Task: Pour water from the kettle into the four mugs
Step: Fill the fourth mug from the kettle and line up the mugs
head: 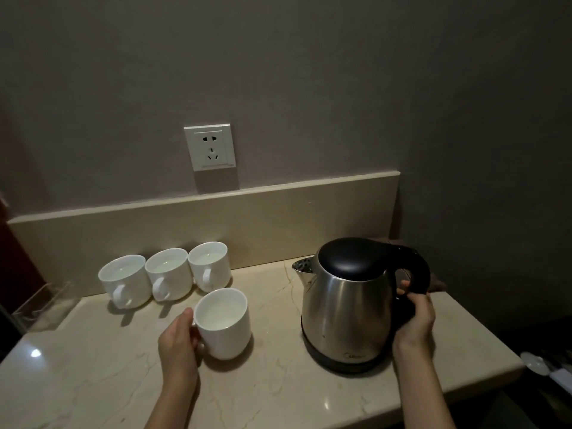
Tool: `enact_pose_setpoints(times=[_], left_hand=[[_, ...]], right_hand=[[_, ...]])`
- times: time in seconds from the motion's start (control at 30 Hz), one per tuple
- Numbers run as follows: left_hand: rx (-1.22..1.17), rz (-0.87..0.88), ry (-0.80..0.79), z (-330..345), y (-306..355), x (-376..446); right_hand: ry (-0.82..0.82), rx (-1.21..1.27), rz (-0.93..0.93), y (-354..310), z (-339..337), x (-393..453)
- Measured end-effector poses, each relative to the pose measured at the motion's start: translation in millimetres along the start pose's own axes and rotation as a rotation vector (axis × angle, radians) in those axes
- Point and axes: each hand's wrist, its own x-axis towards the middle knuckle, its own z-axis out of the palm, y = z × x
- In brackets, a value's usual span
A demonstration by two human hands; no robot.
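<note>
Steel kettle handle gripped by right hand; left hand grips glossy mug

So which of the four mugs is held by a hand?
The front mug, standing alone nearer the person; the left hand grips its handle. The other three stand untouched in a row by the backsplash.

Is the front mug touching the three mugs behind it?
Apart. The head view shows bare countertop between the front mug and the nearest back mug.
</note>
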Motion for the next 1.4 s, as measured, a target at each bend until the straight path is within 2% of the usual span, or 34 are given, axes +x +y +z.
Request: enact_pose_setpoints(times=[0.1, 0.3, 0.43, 0.73, 0.9, 1.07, 1.4], left_hand=[[0.000, 0.003, -0.005, -1.2, -2.0, 2.4], [-0.014, 0.016, -0.022, -4.1, -6.4, 6.2], [-0.017, 0.004, -0.024, -3.2, -4.0, 4.8], [0.030, 0.024, -0.031, -4.6, -1.6, 3.6], [0.049, 0.045, -0.059, -6.2, -1.2, 4.2], [0.094, 0.061, -0.061, -6.4, -3.4, 5.9], [0.109, 0.082, -0.064, -8.8, -4.2, 6.1]], right_hand=[[0.040, -0.148, 0.049, 3.8, 5.1, 6.8], [0.126, -0.048, 0.119, -5.7, 15.6, 14.2], [0.141, -0.063, 0.096, -7.7, 22.2, 12.2], [-0.046, -0.088, -0.229, -21.1, 51.2, -2.9], [-0.164, -0.227, -0.435, -22.9, 69.5, -7.3], [-0.242, -0.319, -0.494, -18.1, 83.7, -6.4], [-0.239, -0.395, -0.541, -18.7, 96.5, -9.2]])
